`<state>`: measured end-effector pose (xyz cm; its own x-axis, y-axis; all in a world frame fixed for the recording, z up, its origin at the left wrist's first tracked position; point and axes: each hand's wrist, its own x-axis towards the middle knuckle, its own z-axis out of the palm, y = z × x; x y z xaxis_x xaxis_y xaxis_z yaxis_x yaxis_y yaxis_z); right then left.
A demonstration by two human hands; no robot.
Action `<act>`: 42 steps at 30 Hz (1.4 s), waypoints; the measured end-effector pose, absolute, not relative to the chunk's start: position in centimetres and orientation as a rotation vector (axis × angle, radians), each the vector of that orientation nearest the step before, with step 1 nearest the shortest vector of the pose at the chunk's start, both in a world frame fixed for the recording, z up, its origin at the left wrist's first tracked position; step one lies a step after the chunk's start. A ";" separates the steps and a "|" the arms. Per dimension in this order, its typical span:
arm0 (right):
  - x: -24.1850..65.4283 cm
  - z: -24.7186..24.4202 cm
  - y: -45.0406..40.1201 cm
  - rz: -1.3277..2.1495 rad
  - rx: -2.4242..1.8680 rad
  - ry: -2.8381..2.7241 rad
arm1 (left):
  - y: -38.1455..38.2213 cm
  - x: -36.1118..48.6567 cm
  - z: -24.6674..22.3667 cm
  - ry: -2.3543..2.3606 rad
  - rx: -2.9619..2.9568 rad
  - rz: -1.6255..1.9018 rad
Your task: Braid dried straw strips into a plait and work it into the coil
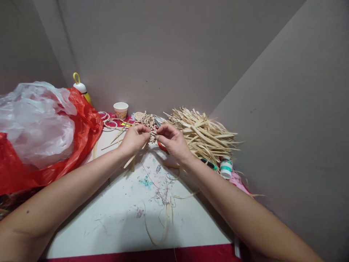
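My left hand (135, 138) and my right hand (172, 142) meet over the far middle of the table, fingertips closed on a small piece of braided straw cord (153, 136) between them. Loose straw ends hang below the left fingers. Close behind lies a tangle of braided cord (148, 119). Scissors with orange handles (163, 147) lie partly hidden under my right hand, their blade tip showing behind it. To the right of that hand is a large heap of dry flat straw strips (207, 134).
A red and clear plastic bag (40, 127) fills the left side. Behind stand a yellow and white bottle (81, 87) and a paper cup (120, 110). A small white and green bottle (226, 167) is at right. Straw scraps (163, 233) litter the white tabletop (114, 218). Grey walls enclose it.
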<state>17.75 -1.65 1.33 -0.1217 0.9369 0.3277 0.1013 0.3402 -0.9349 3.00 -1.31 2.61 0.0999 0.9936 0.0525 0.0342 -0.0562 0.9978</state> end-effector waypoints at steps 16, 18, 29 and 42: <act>17.4 1.7 -2.8 -0.422 -1.218 -2.227 | -0.5 2.6 1.6 1.123 1.294 1.127; 17.3 1.7 -2.9 -0.523 -1.248 -2.301 | -0.4 2.6 1.5 1.120 1.280 1.108; 17.2 1.2 -2.2 -0.509 -1.234 -2.324 | -0.4 2.8 1.8 1.072 1.047 1.089; 18.0 1.5 -2.5 -0.484 -1.178 -2.400 | -1.0 3.3 1.1 1.207 1.243 1.152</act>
